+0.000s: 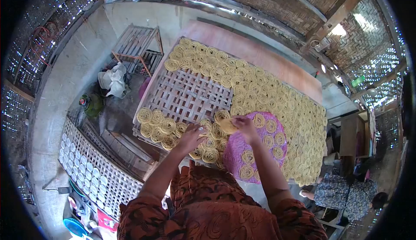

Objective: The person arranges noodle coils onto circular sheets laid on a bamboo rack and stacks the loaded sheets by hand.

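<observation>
My right hand grips a pale yellow noodle nest by its right edge, raised just above the left rim of a round pink-purple tray. More coiled noodle nests lie spaced out on that tray. To the left, my left hand is over the front rows of nests, its fingers bunched at the edge of a noodle nest. Both hands are above a large woven bamboo rack, whose right side and borders are covered with nests.
A pinkish board lies along the rack's far edge. At lower left a second lattice rack carries several round white pieces. A wooden stand is at the back left. Another person is bent over at lower right.
</observation>
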Tool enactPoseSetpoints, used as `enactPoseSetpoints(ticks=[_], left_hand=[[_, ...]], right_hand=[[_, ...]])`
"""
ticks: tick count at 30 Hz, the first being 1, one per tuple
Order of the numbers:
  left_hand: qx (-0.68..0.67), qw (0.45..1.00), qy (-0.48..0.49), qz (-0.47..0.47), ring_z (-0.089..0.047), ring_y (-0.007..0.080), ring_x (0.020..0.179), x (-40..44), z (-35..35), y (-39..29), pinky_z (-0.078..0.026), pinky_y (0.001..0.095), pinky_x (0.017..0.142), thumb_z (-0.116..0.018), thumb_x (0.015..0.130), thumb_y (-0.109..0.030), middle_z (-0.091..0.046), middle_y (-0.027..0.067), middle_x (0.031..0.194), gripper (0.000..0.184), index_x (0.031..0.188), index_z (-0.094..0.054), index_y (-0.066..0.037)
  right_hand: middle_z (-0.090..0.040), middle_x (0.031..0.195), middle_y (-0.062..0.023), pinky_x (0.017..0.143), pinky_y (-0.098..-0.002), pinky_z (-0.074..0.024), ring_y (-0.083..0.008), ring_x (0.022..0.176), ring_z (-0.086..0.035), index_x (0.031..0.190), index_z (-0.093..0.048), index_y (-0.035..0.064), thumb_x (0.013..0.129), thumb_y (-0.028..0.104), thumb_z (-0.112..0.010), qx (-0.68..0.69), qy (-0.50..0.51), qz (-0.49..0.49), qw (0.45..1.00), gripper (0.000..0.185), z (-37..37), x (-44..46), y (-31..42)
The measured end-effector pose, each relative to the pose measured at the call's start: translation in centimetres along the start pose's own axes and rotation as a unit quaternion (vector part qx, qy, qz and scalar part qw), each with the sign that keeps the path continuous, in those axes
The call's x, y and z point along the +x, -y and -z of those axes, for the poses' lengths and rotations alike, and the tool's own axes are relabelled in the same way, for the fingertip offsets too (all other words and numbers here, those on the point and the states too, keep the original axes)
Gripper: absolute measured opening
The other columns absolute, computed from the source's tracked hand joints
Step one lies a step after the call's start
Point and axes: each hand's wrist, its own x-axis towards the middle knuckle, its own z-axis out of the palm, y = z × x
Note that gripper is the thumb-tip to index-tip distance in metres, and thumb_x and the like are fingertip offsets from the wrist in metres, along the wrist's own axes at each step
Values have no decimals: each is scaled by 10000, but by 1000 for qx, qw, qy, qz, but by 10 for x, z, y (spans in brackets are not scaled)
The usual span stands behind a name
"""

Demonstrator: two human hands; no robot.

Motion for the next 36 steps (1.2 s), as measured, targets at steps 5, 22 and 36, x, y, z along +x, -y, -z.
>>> enactPoseSetpoints(ticks=[5, 22, 36], left_hand=[[-72, 988, -127, 54, -526, 309, 1091, -20, 13, 2, -406, 431, 958, -629, 849, -236, -601, 112, 1131, 301, 1118, -576, -113], [-747, 463, -110, -464, -544, 276, 814, -38, 259, -229, -498, 575, 696, -623, 868, -147, -420, 111, 1044, 455, 1199, -310, -129], [-771, 425, 28, -474, -433, 144, 633, -46, 269, -244, -556, 533, 813, -611, 890, -216, -416, 21, 935, 324, 1133, -399, -183]], right_hand=[[-652, 1103, -78, 858, -324, -497, -201, 967, -623, 1132, -616, 80, 855, 52, -596, -300, 54, 206, 930, 279, -58, 36, 15], [-663, 932, -180, 756, -439, -501, -369, 853, -634, 978, -648, 31, 791, 192, -589, -502, -52, 5, 863, 253, 68, -119, -86], [-647, 838, -70, 673, -315, -496, -145, 766, -605, 982, -625, -14, 807, 108, -673, -7, 46, -71, 996, 219, 59, -70, 6]])
